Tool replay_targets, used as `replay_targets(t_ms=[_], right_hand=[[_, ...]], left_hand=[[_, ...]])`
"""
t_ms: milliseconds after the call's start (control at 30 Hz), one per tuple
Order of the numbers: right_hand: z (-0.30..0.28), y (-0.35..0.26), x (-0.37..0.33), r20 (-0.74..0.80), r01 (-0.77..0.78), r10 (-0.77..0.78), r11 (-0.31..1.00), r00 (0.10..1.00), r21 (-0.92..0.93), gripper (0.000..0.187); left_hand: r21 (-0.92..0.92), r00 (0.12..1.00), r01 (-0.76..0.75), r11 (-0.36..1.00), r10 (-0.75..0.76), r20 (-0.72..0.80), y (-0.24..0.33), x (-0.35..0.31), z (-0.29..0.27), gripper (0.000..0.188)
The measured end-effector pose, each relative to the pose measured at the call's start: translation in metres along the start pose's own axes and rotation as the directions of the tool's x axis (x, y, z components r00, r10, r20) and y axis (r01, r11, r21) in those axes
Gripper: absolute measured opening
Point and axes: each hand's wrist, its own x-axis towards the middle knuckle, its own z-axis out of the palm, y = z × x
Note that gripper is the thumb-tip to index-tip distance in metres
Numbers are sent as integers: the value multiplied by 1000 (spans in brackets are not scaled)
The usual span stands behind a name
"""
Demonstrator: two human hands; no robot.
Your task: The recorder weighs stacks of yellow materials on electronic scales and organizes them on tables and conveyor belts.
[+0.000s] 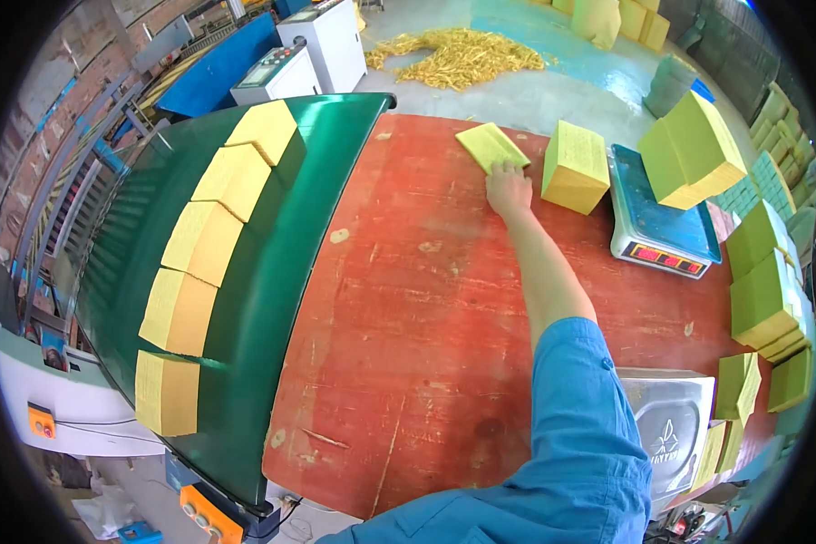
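Blocks (201,240) on conv. belt (258,272), L of tbl (408,317); stack (485,145) nr tbl's far edge, scale (642,208) to R.

Blue shirt (480,519), short slv (582,403) w/ sm. dk button (607,363); bare R forearm (549,272) & hand (510,189).

Right of centre, red lit digits (666,257) show on the white, blue-topped weighing scale (632,199); at lower right, a dark emblem with lettering (666,442) marks the silver-grey, rounded-edged box (639,399).
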Motion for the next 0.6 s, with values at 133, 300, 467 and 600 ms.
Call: replay_targets(t_ms=[133, 300, 467, 600], right_hand=[[5, -4, 23, 109, -111, 106, 993, 988, 37, 43], [7, 22, 29, 333, -258, 207, 959, 920, 118, 53], [18, -2, 4, -1, -4, 4, 992, 1000, -125, 52], [-8, -58, -27, -29, 59, -54, 979, 998, 194, 53]], left_hand=[[-135, 1000, 3, 991, -3, -1, -2, -16, 0, 51], [-163, 984, 177, 971, -174, 31, -12, -22, 8, 53], [-9, 983, 167, 986, -168, -77, 13, -19, 9, 53], [-16, 992, 98, 995, -99, -78, 12, -16, 4, 52]])
